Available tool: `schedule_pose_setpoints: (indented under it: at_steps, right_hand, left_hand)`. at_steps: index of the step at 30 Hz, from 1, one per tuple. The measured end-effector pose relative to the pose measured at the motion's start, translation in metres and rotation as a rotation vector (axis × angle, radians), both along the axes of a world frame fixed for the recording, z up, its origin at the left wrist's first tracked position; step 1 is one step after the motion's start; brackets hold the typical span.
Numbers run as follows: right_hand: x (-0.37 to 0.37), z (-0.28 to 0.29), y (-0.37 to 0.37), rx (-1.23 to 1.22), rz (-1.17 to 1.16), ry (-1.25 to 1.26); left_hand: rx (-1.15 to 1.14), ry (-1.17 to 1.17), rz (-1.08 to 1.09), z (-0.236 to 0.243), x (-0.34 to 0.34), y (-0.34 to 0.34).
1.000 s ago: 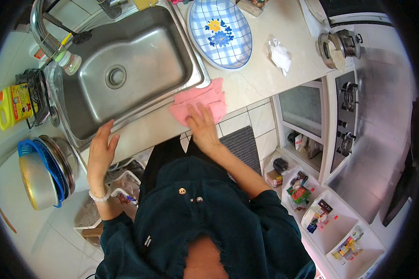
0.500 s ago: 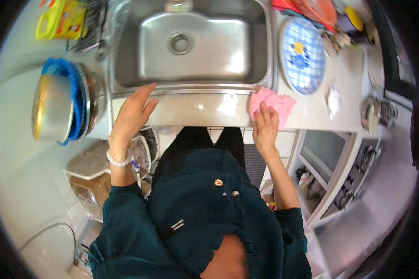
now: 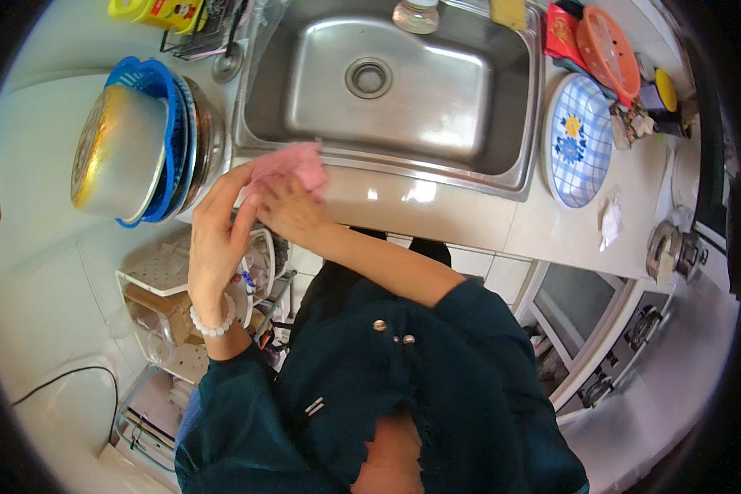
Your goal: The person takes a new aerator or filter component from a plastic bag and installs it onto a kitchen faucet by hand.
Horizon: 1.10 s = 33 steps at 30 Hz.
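A pink cloth (image 3: pixel 305 165) lies at the front left corner of the steel sink (image 3: pixel 420 107), on the counter's edge. My right hand (image 3: pixel 292 210) reaches across to it and holds it, fingers pressed into the fabric. Beside it is my left hand (image 3: pixel 218 222), fingers extended and thumb apart, the fingertips at the cloth's left edge; whether they touch it I cannot tell.
Nested pots and a blue basket (image 3: pixel 128 156) stand left of the sink. To the right are a checked oval platter (image 3: pixel 580 148), an orange colander (image 3: pixel 609 53) and crumpled white tissue (image 3: pixel 609 222). A clear jar (image 3: pixel 416 16) and yellow sponge (image 3: pixel 509 12) sit at the back.
My right hand has wiped leftward from the sink's right corner to its left, carrying the pink cloth. The view has turned, and my hands are now close together.
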State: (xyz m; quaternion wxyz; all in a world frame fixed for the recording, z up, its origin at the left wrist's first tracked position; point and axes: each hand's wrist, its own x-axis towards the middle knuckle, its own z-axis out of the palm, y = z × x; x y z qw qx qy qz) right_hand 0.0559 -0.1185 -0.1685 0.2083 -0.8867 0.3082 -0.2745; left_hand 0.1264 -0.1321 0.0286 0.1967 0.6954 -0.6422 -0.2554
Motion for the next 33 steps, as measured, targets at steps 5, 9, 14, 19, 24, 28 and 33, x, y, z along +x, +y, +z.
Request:
schedule_pose_setpoints:
  at_steps: [5,9,14,19,24,28,33]
  right_hand:
    - [-0.03,0.004,0.003,-0.06,0.09,0.005]
    - [-0.135,0.009,0.009,-0.064,0.171,0.104]
    - [-0.271,0.04,0.024,0.199,-0.034,0.346]
    - [-0.342,0.058,0.026,0.39,-0.58,0.225]
    - [-0.339,0.105,-0.011,0.973,-0.806,-0.697]
    - [-0.328,0.146,-0.044,1.105,-0.645,-1.275]
    - [-0.318,0.18,-0.078,1.104,-0.481,-1.588]
  left_hand:
    - [0.001,0.003,0.004,-0.008,0.003,0.005]
    - [-0.009,0.012,-0.057,-0.009,0.002,-0.008]
    - [-0.052,0.034,-0.141,-0.016,-0.009,-0.02]
    - [-0.05,0.089,-0.317,-0.024,-0.037,-0.053]
    - [-0.051,0.12,-0.524,-0.026,-0.077,-0.082]
    - [-0.066,0.122,-0.695,-0.028,-0.11,-0.099]
    - [-0.022,0.075,-0.728,0.003,-0.141,-0.115]
